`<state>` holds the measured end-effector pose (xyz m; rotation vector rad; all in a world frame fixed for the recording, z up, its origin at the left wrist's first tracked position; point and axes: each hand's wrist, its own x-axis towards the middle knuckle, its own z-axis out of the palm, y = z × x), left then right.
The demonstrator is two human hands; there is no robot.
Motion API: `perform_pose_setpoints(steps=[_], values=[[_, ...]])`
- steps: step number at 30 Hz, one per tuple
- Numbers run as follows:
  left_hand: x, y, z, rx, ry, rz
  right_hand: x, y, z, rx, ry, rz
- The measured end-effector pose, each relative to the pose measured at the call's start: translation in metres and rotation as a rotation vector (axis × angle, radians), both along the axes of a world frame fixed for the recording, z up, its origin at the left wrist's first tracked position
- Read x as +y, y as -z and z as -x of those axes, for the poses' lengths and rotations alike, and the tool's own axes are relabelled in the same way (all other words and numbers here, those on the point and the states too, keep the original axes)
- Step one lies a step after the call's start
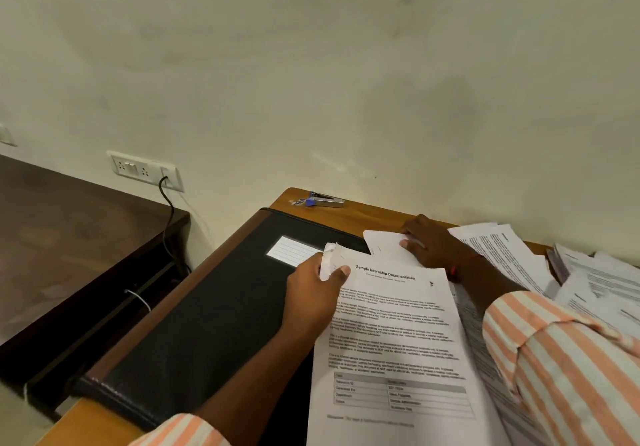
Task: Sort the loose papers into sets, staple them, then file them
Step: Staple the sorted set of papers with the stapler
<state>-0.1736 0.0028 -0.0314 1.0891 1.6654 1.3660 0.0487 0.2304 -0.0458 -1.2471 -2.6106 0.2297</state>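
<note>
A printed set of papers (394, 334) headed "Sample Internship Documentation" lies on the desk, partly over a black file folder (207, 307). My left hand (311, 293) pinches the set's curled top-left corner. My right hand (433, 241) rests flat on a blank white sheet (384, 243) just beyond the set's top edge. A small blue and silver stapler (323, 199) sits at the desk's far corner, apart from both hands. More loose printed papers (595, 279) are heaped at the right, under and behind my right forearm.
The wooden desk (346, 215) stands against a pale wall. A lower dark table (69, 237) sits at the left, with a gap between them. A wall socket panel (145, 170) has a black cable hanging down.
</note>
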Motion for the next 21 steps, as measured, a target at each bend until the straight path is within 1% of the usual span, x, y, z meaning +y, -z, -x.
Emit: perform_pose_setpoints(steps=[3, 5, 7, 8, 9, 11, 12, 13, 14, 16, 18, 19, 21], values=[[0.002, 0.0, 0.0, -0.016, -0.01, 0.006, -0.002, -0.003, -0.007, -0.031, 0.031, -0.038], [0.0, -0.002, -0.001, -0.036, -0.014, 0.002, -0.01, -0.011, -0.006, 0.035, 0.057, -0.082], [-0.002, -0.003, -0.001, -0.055, -0.012, 0.003, -0.029, -0.025, -0.005, 0.111, 0.092, -0.064], [-0.001, -0.002, 0.0, -0.061, -0.009, 0.001, -0.039, -0.028, -0.005, 0.115, 0.106, -0.05], [-0.001, -0.003, 0.002, -0.069, -0.004, 0.001, -0.049, -0.029, -0.007, 0.075, 0.109, -0.052], [-0.001, -0.003, 0.003, -0.082, -0.001, 0.008, -0.069, -0.026, -0.015, -0.132, 0.135, -0.086], [-0.003, -0.004, 0.002, -0.085, 0.004, 0.011, -0.078, -0.023, -0.022, -0.194, 0.17, -0.068], [-0.003, -0.003, 0.002, -0.089, 0.003, 0.018, -0.083, -0.018, -0.029, -0.224, 0.207, -0.03], [-0.004, -0.003, 0.001, -0.093, 0.004, 0.021, -0.087, -0.013, -0.035, -0.212, 0.244, -0.002], [-0.005, -0.007, -0.001, -0.097, 0.003, -0.005, -0.095, -0.011, -0.044, -0.12, 0.322, -0.019], [-0.01, -0.012, -0.002, -0.097, -0.012, -0.055, -0.106, -0.016, -0.043, 0.0, 0.407, -0.1], [-0.013, -0.014, -0.002, -0.102, -0.018, -0.069, -0.114, -0.02, -0.04, 0.096, 0.433, -0.117], [-0.017, -0.017, -0.003, -0.153, -0.023, -0.087, -0.134, -0.027, -0.032, 0.327, 0.434, -0.047]])
